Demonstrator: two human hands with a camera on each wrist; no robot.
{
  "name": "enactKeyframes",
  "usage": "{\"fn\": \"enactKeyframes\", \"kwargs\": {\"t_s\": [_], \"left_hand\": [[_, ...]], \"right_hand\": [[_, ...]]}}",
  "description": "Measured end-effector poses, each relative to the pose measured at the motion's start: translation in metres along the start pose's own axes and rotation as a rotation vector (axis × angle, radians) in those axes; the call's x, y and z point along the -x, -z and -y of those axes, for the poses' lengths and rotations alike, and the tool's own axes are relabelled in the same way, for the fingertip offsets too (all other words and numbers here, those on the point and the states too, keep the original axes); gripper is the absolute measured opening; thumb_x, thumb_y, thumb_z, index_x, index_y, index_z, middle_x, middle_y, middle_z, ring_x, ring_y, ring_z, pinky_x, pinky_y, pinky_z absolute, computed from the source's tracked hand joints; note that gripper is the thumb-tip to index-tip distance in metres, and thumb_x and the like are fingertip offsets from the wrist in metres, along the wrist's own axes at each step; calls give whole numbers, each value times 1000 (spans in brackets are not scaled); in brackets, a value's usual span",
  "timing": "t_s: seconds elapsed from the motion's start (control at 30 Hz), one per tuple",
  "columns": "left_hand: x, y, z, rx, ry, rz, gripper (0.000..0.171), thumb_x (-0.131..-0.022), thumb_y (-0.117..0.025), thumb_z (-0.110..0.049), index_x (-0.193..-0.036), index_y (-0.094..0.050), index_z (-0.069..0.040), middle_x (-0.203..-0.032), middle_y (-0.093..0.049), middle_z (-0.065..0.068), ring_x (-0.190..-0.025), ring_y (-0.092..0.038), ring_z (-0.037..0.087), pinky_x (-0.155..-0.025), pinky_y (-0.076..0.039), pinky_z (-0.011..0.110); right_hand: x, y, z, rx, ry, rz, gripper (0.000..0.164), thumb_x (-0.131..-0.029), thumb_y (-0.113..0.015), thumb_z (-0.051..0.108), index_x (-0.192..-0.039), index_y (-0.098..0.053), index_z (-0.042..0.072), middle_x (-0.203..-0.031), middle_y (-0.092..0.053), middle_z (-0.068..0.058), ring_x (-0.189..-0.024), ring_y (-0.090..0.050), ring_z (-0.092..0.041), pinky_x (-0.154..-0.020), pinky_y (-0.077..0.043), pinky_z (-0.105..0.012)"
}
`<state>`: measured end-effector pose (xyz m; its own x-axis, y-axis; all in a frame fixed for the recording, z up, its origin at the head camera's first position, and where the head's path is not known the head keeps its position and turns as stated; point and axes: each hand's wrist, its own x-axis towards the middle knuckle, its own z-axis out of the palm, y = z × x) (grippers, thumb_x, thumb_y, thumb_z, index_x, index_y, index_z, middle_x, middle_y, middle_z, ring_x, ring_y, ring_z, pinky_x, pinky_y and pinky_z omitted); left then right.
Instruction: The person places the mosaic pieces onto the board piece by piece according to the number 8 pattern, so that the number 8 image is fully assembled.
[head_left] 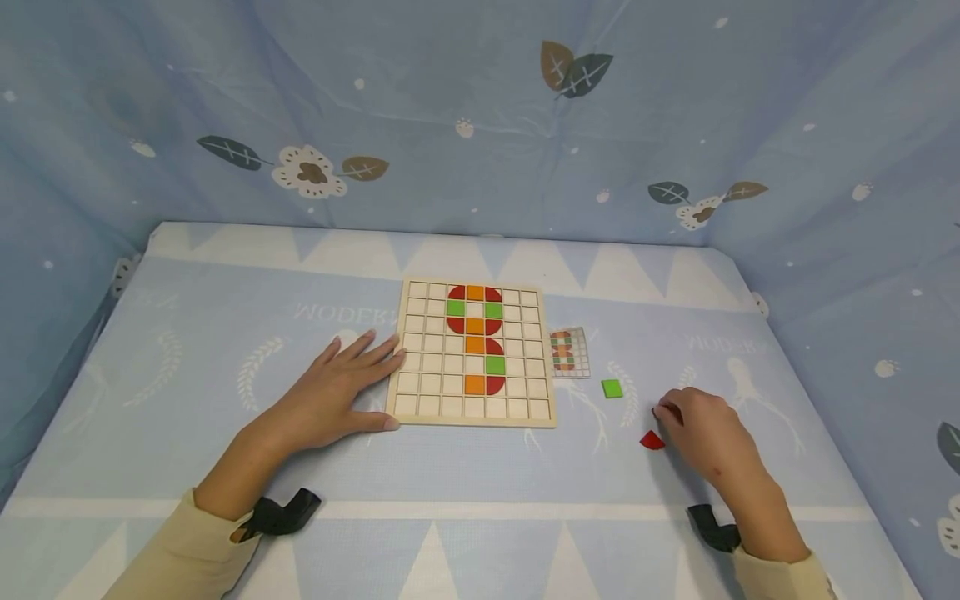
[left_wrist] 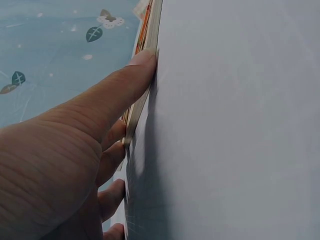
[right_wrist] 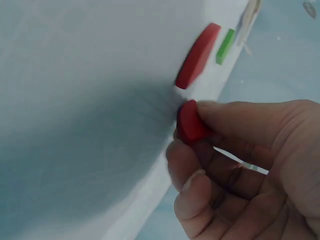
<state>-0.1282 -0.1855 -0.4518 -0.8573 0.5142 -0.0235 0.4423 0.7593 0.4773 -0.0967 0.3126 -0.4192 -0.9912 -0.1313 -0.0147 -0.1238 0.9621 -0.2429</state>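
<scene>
A square wooden grid board (head_left: 431, 406) lies mid-table, with red quarter-circle, orange and green square tiles filling several cells near its middle. My left hand (head_left: 333, 392) rests spread at the board's left edge, its thumb and fingertips right at the frame. In the left wrist view the thumb (left_wrist: 120, 82) lies along the board's side. Off to the right, my right hand (head_left: 708, 429) pinches a red quarter-circle tile (right_wrist: 191, 122) between thumb and fingers, close over the table. Another red quarter-circle tile (head_left: 652, 440) lies just beside that hand, and a green square tile (head_left: 612, 388) lies between it and the board.
A small pattern card (head_left: 572, 353) lies against the board's right side, showing a similar coloured figure on a grid. The patterned cloth (head_left: 480, 475) covers the table, and a blue fabric wall (head_left: 465, 167) rises behind it. A black strap piece (head_left: 281, 512) is on the left wrist.
</scene>
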Motion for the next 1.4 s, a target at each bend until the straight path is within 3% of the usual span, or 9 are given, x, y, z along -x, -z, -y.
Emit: {"fn": "enactKeyframes", "kwargs": {"t_s": [0.2, 0.37, 0.57, 0.73, 0.83, 0.93, 1.23, 1.4], "left_hand": [[3, 1, 1, -3, 5, 1, 93, -87, -82, -51, -162, -42, -14, -170, -30, 5, -159, -15, 37, -123, -7, 67], [4, 2, 1, 2, 7, 2, 93, -87, -82, -51, -162, -41, -14, -170, -30, 5, -159, -14, 38, -123, -6, 67], [4, 2, 2, -4, 8, 8, 93, -88, -82, -52, -162, -41, -15, -170, -29, 4, -159, -14, 37, -123, -6, 67], [3, 2, 2, 2, -7, 4, 91, -88, -81, -51, -162, -42, -14, -170, -29, 4, -159, -14, 38, -123, -6, 66], [3, 2, 1, 7, -10, 3, 91, -88, -82, -50, -162, -42, -14, -170, -29, 4, -159, -14, 38, -123, -6, 66], [3, 2, 1, 0, -9, 4, 92, -88, -82, -50, -162, -42, -14, -170, -29, 4, -159, -14, 37, -123, -6, 66], [2, 1, 1, -6, -1, 6, 92, -87, -82, -52, -162, -43, -15, -170, -29, 4, -159, -14, 37, -124, -6, 65], [2, 1, 0, -7, 7, 8, 92, -87, -82, -52, -161, -43, -16, -170, -29, 3, -159, -14, 37, -124, -6, 65]], "right_hand": [[-5, 4, 9, -82, 3, -31, 5, -95, -78, 10, -92, -76, 6, -78, -58, -1, -68, -51, -18, -58, -44, -32], [-18, 8, 37, -208, 1, 9, 9, -99, -75, 17, -98, -74, 8, -75, -65, 0, -60, -57, -16, -56, -47, -29], [-42, 7, 85, -276, 148, 59, 5, -100, -73, 14, -99, -76, 9, -83, -72, 0, -66, -58, -14, -59, -51, -29], [-62, 2, 130, -283, 266, 122, 3, -99, -74, 10, -100, -76, 8, -88, -74, 1, -74, -60, -12, -65, -53, -29], [-73, -1, 153, -277, 316, 171, 4, -98, -75, 12, -101, -76, 9, -86, -74, 1, -75, -60, -11, -73, -52, -32], [-84, -7, 171, -280, 357, 218, 5, -99, -75, 15, -97, -75, 10, -81, -72, 2, -73, -59, -11, -73, -51, -33], [-113, -32, 201, -264, 423, 367, 12, -101, -72, 17, -89, -72, 14, -71, -64, 6, -64, -57, -12, -61, -49, -27], [-117, -40, 209, -243, 411, 396, 14, -101, -72, 17, -87, -72, 14, -71, -63, 5, -64, -56, -14, -60, -48, -27]]}}
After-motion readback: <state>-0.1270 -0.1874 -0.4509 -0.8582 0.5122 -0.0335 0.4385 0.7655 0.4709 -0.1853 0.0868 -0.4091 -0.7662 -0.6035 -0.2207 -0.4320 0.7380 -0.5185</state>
